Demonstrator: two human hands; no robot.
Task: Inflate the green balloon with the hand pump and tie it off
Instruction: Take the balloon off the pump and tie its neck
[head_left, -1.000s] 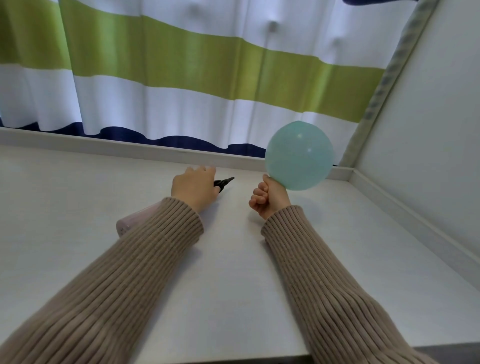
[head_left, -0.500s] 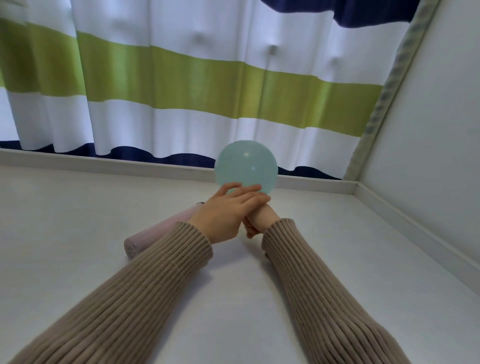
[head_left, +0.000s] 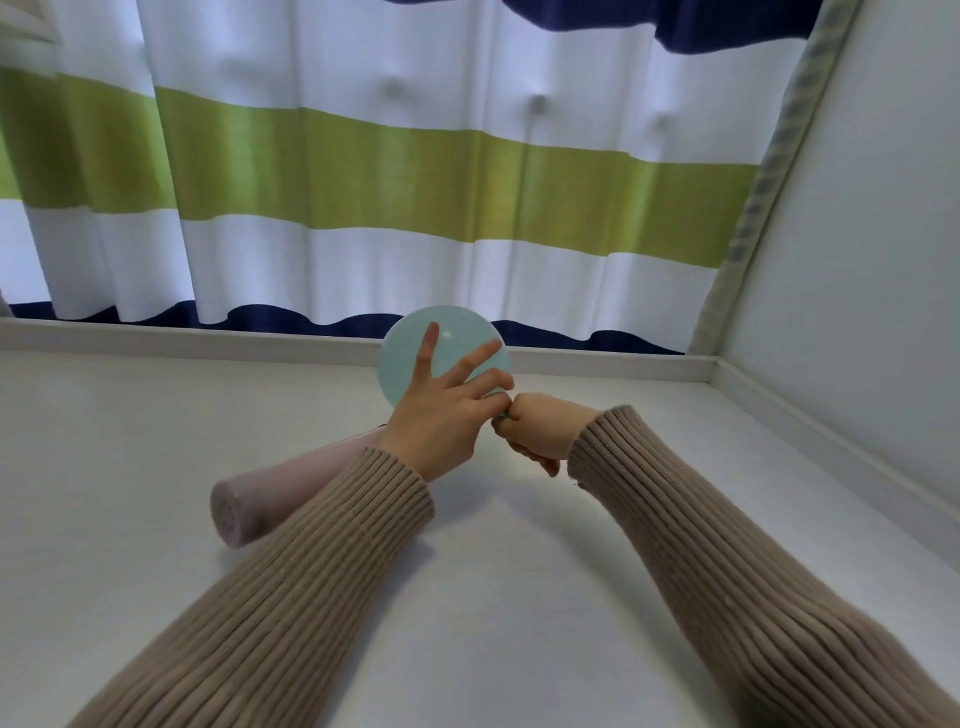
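The inflated pale green balloon (head_left: 405, 358) floats just above the white table, partly behind my left hand (head_left: 441, 415). That hand has two fingers spread up across the balloon while its lower fingers pinch the balloon's neck. My right hand (head_left: 540, 431) is a closed fist gripping the stretched neck, touching the left hand; a sliver of green shows between them. The pink hand pump (head_left: 280, 488) lies on the table under my left forearm, its nozzle end hidden by the hand.
The white table (head_left: 130, 467) has a low raised rim along the back and right. A striped curtain (head_left: 415, 182) hangs behind it and a plain wall (head_left: 883, 260) closes off the right side.
My left hand left the pump and joined the right at the balloon's neck. The balloon came left and lower, and the left fingers have now spread over it.
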